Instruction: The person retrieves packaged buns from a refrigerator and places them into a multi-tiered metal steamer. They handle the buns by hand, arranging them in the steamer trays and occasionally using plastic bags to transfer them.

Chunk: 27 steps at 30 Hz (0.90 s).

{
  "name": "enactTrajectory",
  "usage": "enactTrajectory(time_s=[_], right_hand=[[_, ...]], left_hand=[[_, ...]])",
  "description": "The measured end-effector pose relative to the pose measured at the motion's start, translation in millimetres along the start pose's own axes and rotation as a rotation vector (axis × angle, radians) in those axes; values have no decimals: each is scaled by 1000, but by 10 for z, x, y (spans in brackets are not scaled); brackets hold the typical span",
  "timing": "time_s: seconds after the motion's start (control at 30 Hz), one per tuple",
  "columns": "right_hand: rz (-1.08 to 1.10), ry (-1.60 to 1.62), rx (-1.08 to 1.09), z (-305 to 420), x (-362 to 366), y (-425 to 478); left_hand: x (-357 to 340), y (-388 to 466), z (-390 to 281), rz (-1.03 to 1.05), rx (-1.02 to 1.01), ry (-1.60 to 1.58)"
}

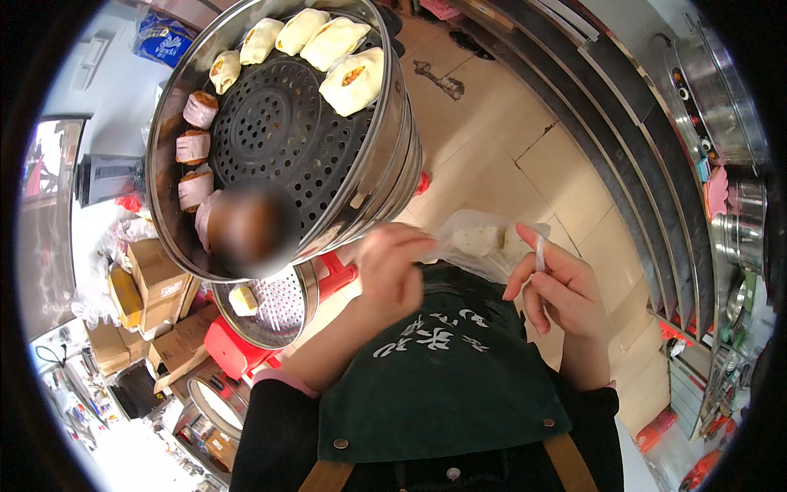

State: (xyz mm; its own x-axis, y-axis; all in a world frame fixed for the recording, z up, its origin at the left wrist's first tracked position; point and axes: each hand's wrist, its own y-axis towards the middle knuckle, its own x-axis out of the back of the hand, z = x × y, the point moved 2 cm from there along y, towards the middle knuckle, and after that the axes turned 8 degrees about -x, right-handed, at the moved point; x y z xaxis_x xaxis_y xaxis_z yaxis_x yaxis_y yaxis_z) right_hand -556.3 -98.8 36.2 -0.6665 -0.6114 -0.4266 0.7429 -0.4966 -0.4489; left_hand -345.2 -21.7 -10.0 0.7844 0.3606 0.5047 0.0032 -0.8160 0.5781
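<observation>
A thin clear plastic bag [452,258] with pale, speckled steamed buns [476,240] inside hangs between my hands, in front of my dark green apron [442,400]. My left hand [393,267], blurred by motion, pinches the left end of the bag. On the other side a strip of the bag loops around the index finger of my right hand [559,286], whose other fingers are loosely curled. Beyond my left hand stands a tall metal steamer [384,166]. Yellowish filled dough buns [353,80] and purple-wrapped rolls [193,147] line its perforated tray [270,129].
Under the large steamer, a smaller steamer basket [270,320] holds one yellow-white bun [243,301] beside a red plastic stool [237,347]. Cardboard boxes [163,283] are stacked at left. Dark stepped ledges [621,117] curve along the right, past the tiled floor [504,147].
</observation>
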Motion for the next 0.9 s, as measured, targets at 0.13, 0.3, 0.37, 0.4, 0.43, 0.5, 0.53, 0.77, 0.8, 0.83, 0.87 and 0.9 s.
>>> enactTrajectory(time_s=[0.13, 0.3, 0.37, 0.4, 0.43, 0.5, 0.53, 0.77, 0.8, 0.83, 0.87, 0.9], right_hand=[[8, -87, 30, 99, 60, -91], [42, -131, 81, 208, 111, -147], [65, -130, 120, 220, 158, -176], [66, -132, 115, 226, 166, -175], [70, -134, 109, 247, 164, -166], [79, -141, 102, 259, 191, -140], [85, -146, 101, 262, 206, -124], [139, -148, 61, 292, 272, -37], [156, -145, 60, 291, 265, -24], [172, -142, 58, 285, 250, -5], [188, -138, 57, 281, 239, 17], [206, -133, 55, 275, 236, 39]], left_hand=[[-696, 295, -87, 538, -29, -246], [-1497, -176, 481, 864, 70, 251], [-1502, -277, 564, 824, 3, 354], [-1483, -309, 586, 849, -18, 348], [-1459, -336, 612, 873, -36, 343], [-1421, -386, 646, 914, -58, 346], [-1403, -412, 661, 931, -62, 355], [-1232, -563, 626, 1058, -130, 376], [-1226, -572, 624, 1046, -132, 378], [-1215, -587, 622, 1062, -150, 363], [-1197, -603, 623, 1078, -170, 348], [-1182, -607, 605, 1094, -191, 330]])
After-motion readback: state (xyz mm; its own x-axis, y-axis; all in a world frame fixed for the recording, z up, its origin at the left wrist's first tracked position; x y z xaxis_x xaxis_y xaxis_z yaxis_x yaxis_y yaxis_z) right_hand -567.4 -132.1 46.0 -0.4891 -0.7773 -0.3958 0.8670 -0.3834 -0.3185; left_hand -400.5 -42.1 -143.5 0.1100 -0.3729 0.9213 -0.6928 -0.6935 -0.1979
